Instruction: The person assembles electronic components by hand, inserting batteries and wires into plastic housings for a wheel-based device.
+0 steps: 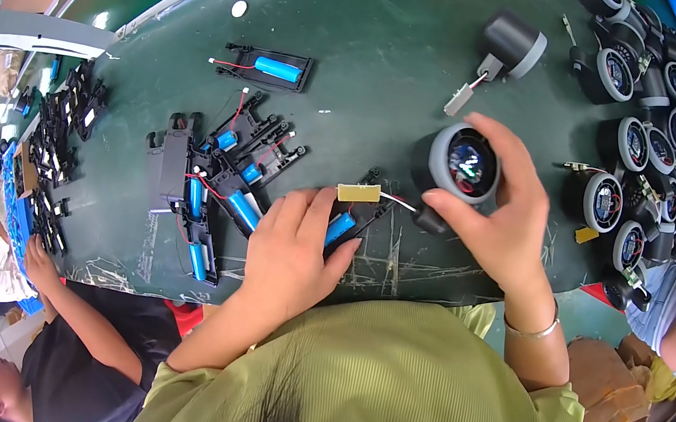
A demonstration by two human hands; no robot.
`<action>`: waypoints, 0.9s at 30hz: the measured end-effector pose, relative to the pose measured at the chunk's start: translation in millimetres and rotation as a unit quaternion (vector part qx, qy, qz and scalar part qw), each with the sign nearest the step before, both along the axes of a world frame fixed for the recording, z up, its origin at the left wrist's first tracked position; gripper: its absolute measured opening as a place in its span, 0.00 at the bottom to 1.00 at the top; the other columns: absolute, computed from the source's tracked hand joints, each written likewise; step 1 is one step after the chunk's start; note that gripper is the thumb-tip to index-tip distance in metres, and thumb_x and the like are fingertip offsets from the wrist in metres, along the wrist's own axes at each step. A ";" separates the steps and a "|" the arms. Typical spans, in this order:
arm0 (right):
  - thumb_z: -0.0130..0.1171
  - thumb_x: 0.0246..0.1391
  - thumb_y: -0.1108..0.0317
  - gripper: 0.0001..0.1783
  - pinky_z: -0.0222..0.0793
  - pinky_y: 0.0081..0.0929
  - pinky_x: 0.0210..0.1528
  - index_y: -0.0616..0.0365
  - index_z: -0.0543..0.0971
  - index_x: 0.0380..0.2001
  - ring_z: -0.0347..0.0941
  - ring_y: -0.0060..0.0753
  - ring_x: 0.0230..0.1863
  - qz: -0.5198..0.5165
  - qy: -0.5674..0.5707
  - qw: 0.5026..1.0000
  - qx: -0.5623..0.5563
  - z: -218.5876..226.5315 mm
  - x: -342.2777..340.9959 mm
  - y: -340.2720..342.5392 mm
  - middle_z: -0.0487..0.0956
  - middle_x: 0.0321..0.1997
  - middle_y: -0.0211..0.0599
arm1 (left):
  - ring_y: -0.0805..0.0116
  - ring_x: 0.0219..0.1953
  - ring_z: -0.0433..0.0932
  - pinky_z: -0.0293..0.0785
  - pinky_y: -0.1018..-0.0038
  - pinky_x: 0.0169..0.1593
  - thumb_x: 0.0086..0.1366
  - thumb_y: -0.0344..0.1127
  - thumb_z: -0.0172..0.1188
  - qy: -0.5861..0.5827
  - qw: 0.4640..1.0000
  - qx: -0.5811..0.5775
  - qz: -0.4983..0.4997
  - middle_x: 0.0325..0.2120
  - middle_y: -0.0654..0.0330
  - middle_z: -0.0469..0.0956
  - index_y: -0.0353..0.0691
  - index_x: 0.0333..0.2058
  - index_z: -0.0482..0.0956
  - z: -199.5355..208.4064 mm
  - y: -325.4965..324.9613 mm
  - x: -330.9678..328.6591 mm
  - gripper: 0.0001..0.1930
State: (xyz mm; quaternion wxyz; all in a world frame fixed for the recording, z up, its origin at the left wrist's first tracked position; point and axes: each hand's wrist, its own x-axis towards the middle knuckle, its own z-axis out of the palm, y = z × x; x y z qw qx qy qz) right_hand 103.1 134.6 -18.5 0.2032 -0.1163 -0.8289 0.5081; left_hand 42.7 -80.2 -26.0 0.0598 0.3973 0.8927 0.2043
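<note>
Green shirt [379, 390] fills the near side of my view. Beyond it I watch the right hand [497, 207] reach over the table [376, 46], fingers arched toward the far left, thumb and index finger gripping a round unit [466, 163]. It's a black drum with a pale grey rim, its dark, glossy face turned up to me. It sits between the two digits, left of the palm. From its near side a white wire [398, 201] runs left to a yellow tag [358, 193]. The left hand [286, 247] lies palm down, fingers pointing far, just left of a blue cell [341, 228]; I can't tell whether it grips anything.
</note>
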 end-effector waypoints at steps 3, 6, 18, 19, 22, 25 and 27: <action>0.68 0.40 0.59 0.41 0.62 0.29 0.57 0.70 0.64 0.54 0.70 0.34 0.52 -0.007 -0.010 0.931 -0.366 16.4 14.0 3.9 0.72 0.51 0.46 | 0.60 0.32 0.75 0.74 0.70 0.33 0.45 0.33 0.66 -0.034 0.995 0.087 -0.043 0.39 0.52 0.69 0.33 0.47 0.70 22.0 7.8 -3.8 0.28; 0.62 0.43 0.40 0.50 0.68 0.36 0.54 0.74 0.60 0.55 0.72 0.42 0.49 0.047 -0.015 0.872 -0.487 36.6 20.3 3.4 0.71 0.51 0.54 | 0.61 0.33 0.74 0.73 0.73 0.34 0.41 0.28 0.68 -0.033 0.975 0.185 -0.117 0.36 0.51 0.70 0.30 0.45 0.72 58.0 4.9 -8.0 0.29; 0.74 0.29 0.57 0.42 0.71 0.34 0.48 0.70 0.70 0.48 0.72 0.50 0.48 0.005 0.123 0.966 0.227 5.2 10.2 16.1 0.73 0.49 0.53 | 0.55 0.31 0.76 0.75 0.68 0.34 0.44 0.31 0.65 -0.117 0.985 -0.002 -0.127 0.37 0.53 0.72 0.32 0.41 0.73 41.2 -4.5 -30.3 0.23; 0.74 0.29 0.55 0.43 0.70 0.35 0.49 0.71 0.70 0.48 0.72 0.50 0.49 -0.016 0.153 0.964 0.217 11.2 11.2 13.7 0.73 0.49 0.55 | 0.55 0.31 0.76 0.75 0.68 0.34 0.44 0.31 0.65 -0.118 0.985 0.000 -0.129 0.37 0.53 0.72 0.32 0.41 0.73 41.9 -3.6 -30.9 0.23; 0.74 0.28 0.60 0.40 0.72 0.32 0.46 0.62 0.71 0.49 0.73 0.48 0.46 0.018 0.029 0.981 0.193 -18.2 6.0 14.0 0.72 0.50 0.47 | 0.55 0.32 0.76 0.75 0.67 0.35 0.44 0.31 0.65 -0.116 0.984 0.023 -0.131 0.37 0.53 0.72 0.32 0.41 0.73 43.3 -4.1 -32.6 0.23; 0.74 0.28 0.59 0.41 0.71 0.33 0.48 0.66 0.72 0.48 0.73 0.48 0.47 0.024 0.069 0.973 0.218 7.6 1.0 7.6 0.73 0.50 0.50 | 0.52 0.35 0.75 0.74 0.66 0.38 0.43 0.31 0.67 -0.123 0.984 0.019 -0.125 0.37 0.52 0.73 0.35 0.41 0.74 43.4 -12.9 -32.7 0.23; 0.75 0.27 0.57 0.43 0.71 0.35 0.50 0.69 0.71 0.48 0.72 0.52 0.48 0.040 0.127 0.966 0.221 28.5 -6.5 -0.7 0.73 0.48 0.57 | 0.53 0.35 0.75 0.75 0.68 0.37 0.42 0.32 0.67 -0.174 0.975 0.018 -0.140 0.37 0.53 0.72 0.36 0.41 0.75 47.8 -22.3 -37.8 0.23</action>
